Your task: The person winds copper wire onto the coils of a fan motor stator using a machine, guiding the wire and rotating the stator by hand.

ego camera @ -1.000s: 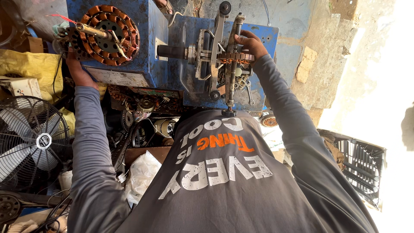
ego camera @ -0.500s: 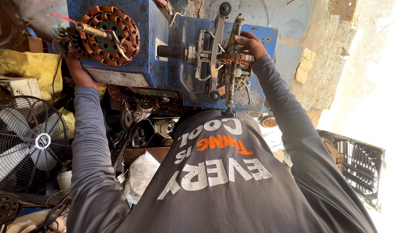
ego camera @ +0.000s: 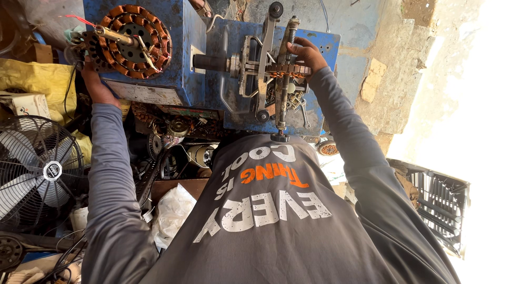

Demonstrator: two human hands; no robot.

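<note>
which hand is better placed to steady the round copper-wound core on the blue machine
Left. The left hand sits just under the copper-wound core; the right hand is across the blue machine, on the threaded rod.

This is a small motor and fan repair workshop, rough and crowded. A blue coil-winding machine (ego camera: 210, 63) fills the upper middle, with a copper-wound stator (ego camera: 131, 39) mounted at its left end. Below it lies a heap of motor parts and greasy scrap (ego camera: 173, 147). A caged fan (ego camera: 39, 171) stands at the left edge, another fan grille (ego camera: 436, 205) at the right, beside a cracked, unpainted wall (ego camera: 405, 68).
</note>
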